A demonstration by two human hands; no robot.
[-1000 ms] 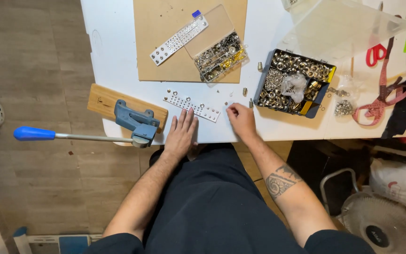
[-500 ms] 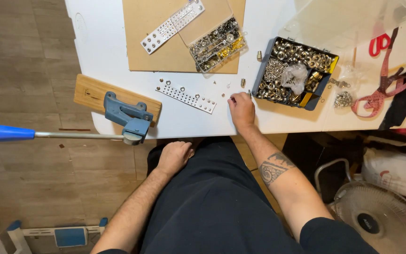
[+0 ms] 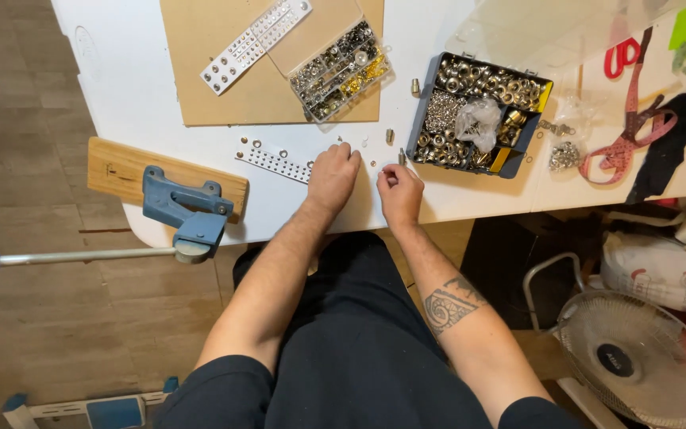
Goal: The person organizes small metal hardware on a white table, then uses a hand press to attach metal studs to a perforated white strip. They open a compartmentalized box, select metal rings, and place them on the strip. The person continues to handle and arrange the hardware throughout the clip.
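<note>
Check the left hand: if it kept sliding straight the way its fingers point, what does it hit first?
Probably the small loose rivets just past the left hand, then the cardboard sheet; depth unclear.

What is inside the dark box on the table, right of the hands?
The dark box holds many small gold and silver metal rings in compartments, with a crumpled clear plastic bag on top. What lies under the bag is covered.

Short black sleeves, black trousers; dark patterned tattoo band on right forearm; bare forearms.
</note>
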